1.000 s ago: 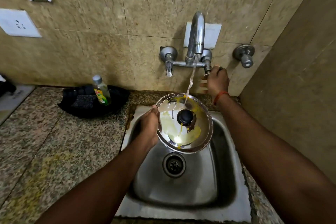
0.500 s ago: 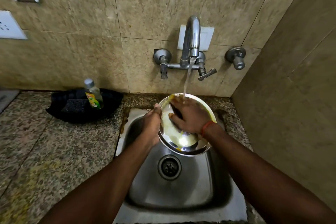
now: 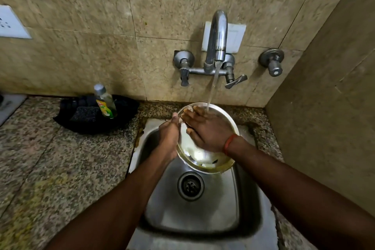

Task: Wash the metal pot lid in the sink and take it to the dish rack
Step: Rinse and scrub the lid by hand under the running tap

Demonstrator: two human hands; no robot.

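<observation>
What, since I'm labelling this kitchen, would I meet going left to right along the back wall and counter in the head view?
Wall socket plate → black scrub pad → dish soap bottle → left tap handle → faucet spout → right tap lever → separate wall valve.

Beige, marble-patterned wall tiles [image 3: 101, 16] with thin grout lines fill the back of the view and meet a matching side wall [image 3: 334, 97] in a corner on the right. A curved chrome wall tap [image 3: 218, 34] runs a thin stream of water in front of a white rectangular plate [image 3: 236, 36]. A separate round chrome valve [image 3: 272, 62] sits to its right. A white socket plate [image 3: 10, 24] is at the far left. Below, a speckled brown granite countertop [image 3: 60, 168] carries a black tray [image 3: 67, 124] against the wall, holding a clear soap bottle with a yellow-green label [image 3: 105, 101] and a dark scrub pad [image 3: 85, 113].
</observation>
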